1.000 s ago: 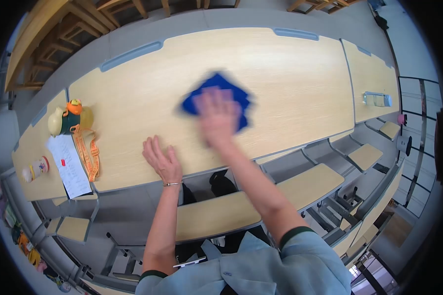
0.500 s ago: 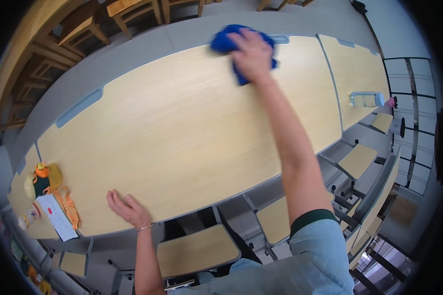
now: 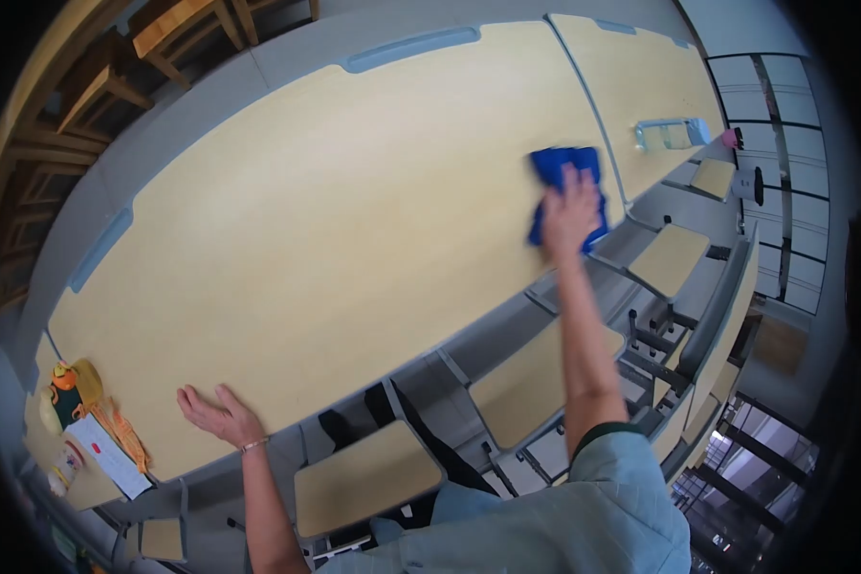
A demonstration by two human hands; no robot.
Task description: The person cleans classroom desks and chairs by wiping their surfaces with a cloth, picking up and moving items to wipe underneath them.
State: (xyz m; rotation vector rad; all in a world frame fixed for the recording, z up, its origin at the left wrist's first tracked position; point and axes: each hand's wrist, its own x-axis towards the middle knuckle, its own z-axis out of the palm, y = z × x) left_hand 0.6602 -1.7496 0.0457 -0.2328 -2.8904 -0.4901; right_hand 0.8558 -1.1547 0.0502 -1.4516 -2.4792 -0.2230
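A blue cloth (image 3: 548, 170) lies on the pale wooden tabletop (image 3: 316, 210), near the right end of this table. My right hand (image 3: 572, 215) has hold of it from above, palm down, with cloth showing on both sides of the fingers. The hand and cloth are slightly blurred. Toward the near left edge of the table, my left hand (image 3: 222, 418) rests on the surface, open and holding nothing, a bracelet at its wrist.
At the left end are a sheet of paper (image 3: 110, 456), an orange strap (image 3: 127, 435) and a small orange-topped figure (image 3: 64, 376). A clear bottle (image 3: 668, 134) lies on the adjoining right table. Attached seats (image 3: 368, 478) line the near side; wooden stools (image 3: 177, 33) stand beyond.
My right hand has brought the blue cloth from the far edge toward the near right side of the table. The view has shifted; my left hand still rests near the edge.
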